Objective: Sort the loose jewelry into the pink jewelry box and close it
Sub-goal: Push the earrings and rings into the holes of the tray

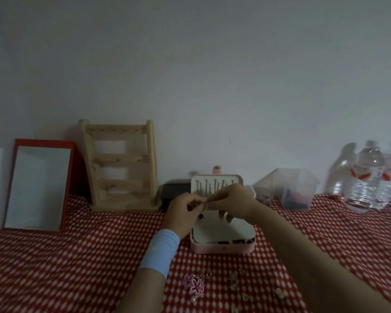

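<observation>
Closest to me, loose jewelry [234,279] lies scattered on the red dotted cloth [77,256], with pink flower clips [195,288] at its left end. Just beyond sits the pink jewelry box [222,248], open, its lid [217,178] upright on the far side with thin chains [210,187] hanging in it. Above the box's white tray [224,229] the left hand [183,213], a light blue cuff [159,251] at its wrist, meets the right hand [233,203]. Both have curled fingers and pinch a small piece [203,201] between their tips; it is too blurred for me to name. Farther back along the wall I see a red-framed mirror [38,186], a wooden jewelry stand [120,163], a black box [171,192], a clear plastic container [289,188] and water bottles [368,177] at the far right
</observation>
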### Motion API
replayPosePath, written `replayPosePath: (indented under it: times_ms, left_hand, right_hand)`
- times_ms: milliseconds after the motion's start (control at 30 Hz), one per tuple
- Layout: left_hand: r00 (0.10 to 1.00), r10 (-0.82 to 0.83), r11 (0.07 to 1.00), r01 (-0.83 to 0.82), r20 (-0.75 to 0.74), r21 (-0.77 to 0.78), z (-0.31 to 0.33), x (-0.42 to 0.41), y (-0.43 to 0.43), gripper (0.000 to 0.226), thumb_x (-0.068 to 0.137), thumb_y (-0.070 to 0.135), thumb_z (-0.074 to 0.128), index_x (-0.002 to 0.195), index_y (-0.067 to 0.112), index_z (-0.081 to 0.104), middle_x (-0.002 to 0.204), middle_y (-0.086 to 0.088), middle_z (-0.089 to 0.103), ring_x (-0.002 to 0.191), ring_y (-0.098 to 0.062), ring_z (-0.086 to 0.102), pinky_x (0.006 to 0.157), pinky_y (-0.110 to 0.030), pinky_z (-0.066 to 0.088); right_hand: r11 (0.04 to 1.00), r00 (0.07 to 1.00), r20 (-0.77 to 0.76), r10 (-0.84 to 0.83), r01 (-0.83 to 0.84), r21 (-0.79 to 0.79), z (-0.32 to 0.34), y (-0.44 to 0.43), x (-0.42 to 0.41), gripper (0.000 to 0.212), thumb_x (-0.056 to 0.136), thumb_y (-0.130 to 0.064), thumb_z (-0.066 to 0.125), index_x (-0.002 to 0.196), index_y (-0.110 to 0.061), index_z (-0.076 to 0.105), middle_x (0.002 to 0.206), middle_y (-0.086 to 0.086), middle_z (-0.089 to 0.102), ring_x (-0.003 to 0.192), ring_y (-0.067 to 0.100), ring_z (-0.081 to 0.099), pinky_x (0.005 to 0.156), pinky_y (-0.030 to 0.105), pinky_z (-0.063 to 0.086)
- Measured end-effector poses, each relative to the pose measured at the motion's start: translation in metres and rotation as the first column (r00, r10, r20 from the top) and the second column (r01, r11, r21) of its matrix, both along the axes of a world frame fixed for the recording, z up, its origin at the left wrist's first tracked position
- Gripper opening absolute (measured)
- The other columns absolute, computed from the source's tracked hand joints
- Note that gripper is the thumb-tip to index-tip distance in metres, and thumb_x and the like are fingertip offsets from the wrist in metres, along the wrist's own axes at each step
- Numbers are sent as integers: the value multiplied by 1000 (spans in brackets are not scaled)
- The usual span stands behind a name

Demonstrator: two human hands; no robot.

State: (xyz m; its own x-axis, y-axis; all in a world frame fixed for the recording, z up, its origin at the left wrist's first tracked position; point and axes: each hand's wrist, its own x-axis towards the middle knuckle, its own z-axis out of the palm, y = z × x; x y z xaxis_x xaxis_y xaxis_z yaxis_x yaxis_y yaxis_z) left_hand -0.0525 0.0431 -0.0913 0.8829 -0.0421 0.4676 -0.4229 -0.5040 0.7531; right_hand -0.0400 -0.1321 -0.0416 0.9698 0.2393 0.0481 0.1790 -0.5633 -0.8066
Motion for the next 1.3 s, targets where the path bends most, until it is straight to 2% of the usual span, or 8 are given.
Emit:
replayPosePath:
  times_ms: [100,167,333,400,800,1100,1200,1300]
  left_hand:
    - [1000,-1,993,5,-31,117,-9,7,5,18,93,13,63,108,19,72,105,7,62,94,1,56,79,-4,43]
    - [999,-6,977,15,-41,211,-15,12,7,20,95,16,60,111,19,72,109,5,61,100,-6,57,86,-10,42]
    - [999,-3,964,12,-35,267,-22,17,3,20,96,18,58,107,21,75,113,3,63,110,-13,55,100,-25,45]
    - [1000,19,967,-13,-21,255,-22,18,3,19,95,18,60,107,20,75,112,2,65,107,-14,58,97,-24,47]
    - [999,44,982,-43,-1,183,-25,17,4,18,93,20,63,108,18,72,102,5,62,94,-8,58,82,-13,42]
    - [1000,9,962,-13,18,271,-27,15,4,18,91,22,64,107,23,71,109,8,60,104,-9,49,95,-21,42]
    - [1000,11,961,-11,2,276,-26,16,4,18,91,23,64,107,23,71,112,8,61,107,-9,49,97,-23,43]
    - [999,30,943,-38,29,332,-19,12,0,23,91,24,63,112,22,69,120,6,59,115,-13,49,101,-25,42]
  right_hand:
    - [963,991,129,20,16,-268,-2,4,3,15,90,-19,74,104,-16,77,86,-5,73,54,-1,63,52,13,50]
    - [914,980,187,71,11,-405,-1,6,4,18,91,-16,72,109,-16,77,105,-4,74,72,-1,63,67,8,48]
    - [796,970,181,161,-19,-604,1,12,7,24,94,-14,67,116,-17,76,120,-1,72,109,14,63,98,22,47]
    - [784,976,158,148,-18,-621,-1,14,8,25,94,-12,65,116,-17,76,120,0,71,109,17,63,100,29,50]
    - [755,967,179,181,-19,-656,-8,17,4,23,98,-21,62,115,-24,76,121,2,66,109,20,59,96,26,45]
    - [815,968,229,102,50,-577,-18,15,10,21,93,-22,68,111,-28,78,121,-4,71,108,16,63,96,28,52]
    - [815,969,231,84,67,-575,-17,11,8,28,94,-22,67,121,-25,72,127,-2,68,115,17,60,100,29,49]
    - [839,963,264,60,94,-536,-7,-3,-4,28,97,-24,64,125,-26,70,129,-5,66,116,13,60,96,19,47]
